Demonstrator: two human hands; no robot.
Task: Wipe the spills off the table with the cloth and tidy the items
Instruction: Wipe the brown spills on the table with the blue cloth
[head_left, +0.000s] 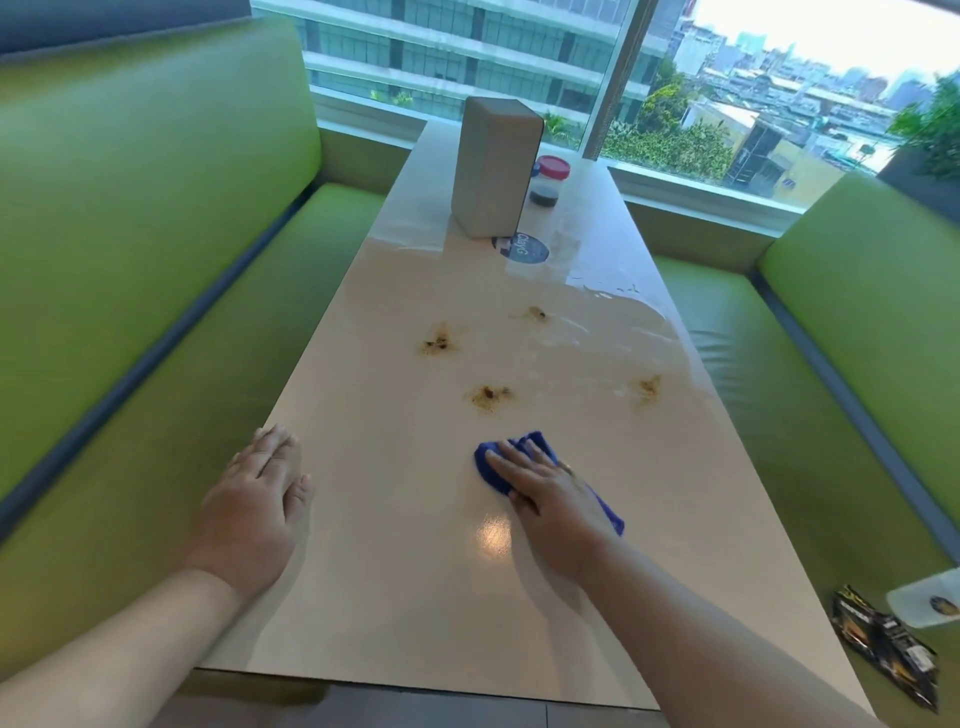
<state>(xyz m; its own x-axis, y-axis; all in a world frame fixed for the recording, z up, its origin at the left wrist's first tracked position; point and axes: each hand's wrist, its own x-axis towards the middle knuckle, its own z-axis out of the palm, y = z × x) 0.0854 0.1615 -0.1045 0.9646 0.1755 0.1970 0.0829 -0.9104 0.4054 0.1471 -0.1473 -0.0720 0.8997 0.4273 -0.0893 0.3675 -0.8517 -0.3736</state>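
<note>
My right hand (550, 493) presses flat on a blue cloth (493, 465) on the pale table (405, 597). My left hand (260, 499) lies flat and empty near the table's left edge. Several brown spills mark the table ahead of the cloth: one (437, 343) at the left, one (488, 396) just beyond the cloth, one (535, 314) farther back, one (649, 387) near the right edge. A wet sheen covers the far right part of the table.
A tall grey box (493, 166) stands at the table's far end, with a red-lidded jar (552, 167), a dark jar (544, 195) and a round dark sticker (524, 248) beside it. Green benches (130, 260) flank both sides. A dark packet (883, 649) and a clear container (930, 597) lie on the right bench.
</note>
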